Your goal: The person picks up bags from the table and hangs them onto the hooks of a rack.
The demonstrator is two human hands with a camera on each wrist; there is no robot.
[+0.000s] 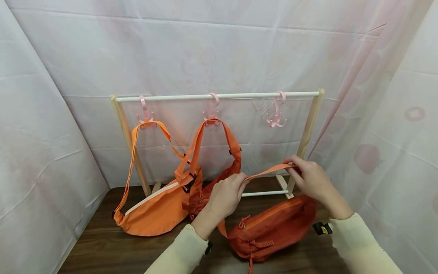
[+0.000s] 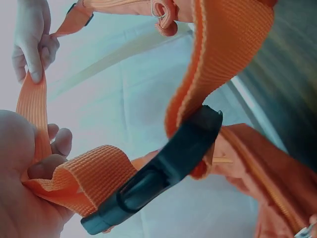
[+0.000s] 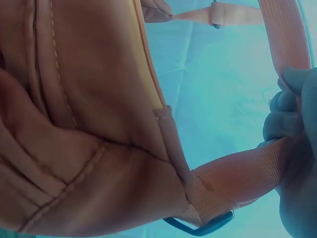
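A rust-red sling bag (image 1: 273, 224) hangs low at the right, tilted, its orange strap (image 1: 268, 172) stretched between both hands. My left hand (image 1: 226, 194) grips the strap's left part. My right hand (image 1: 309, 177) pinches its right part, above the bag. A black buckle (image 2: 158, 173) shows on the strap in the left wrist view. In the right wrist view the bag's end (image 3: 109, 163) fills the left side. Behind, an orange bag (image 1: 154, 213) hangs by its strap from the left pink hook (image 1: 145, 114), and another red bag (image 1: 222, 177) hangs from the middle pink hook (image 1: 211, 114).
A rack with a white top rail (image 1: 219, 96) and wooden posts (image 1: 309, 125) stands on the dark wooden table (image 1: 99, 236). Its right pink hook (image 1: 275, 118) carries no bag. A pale curtain (image 1: 219, 49) surrounds the back and sides.
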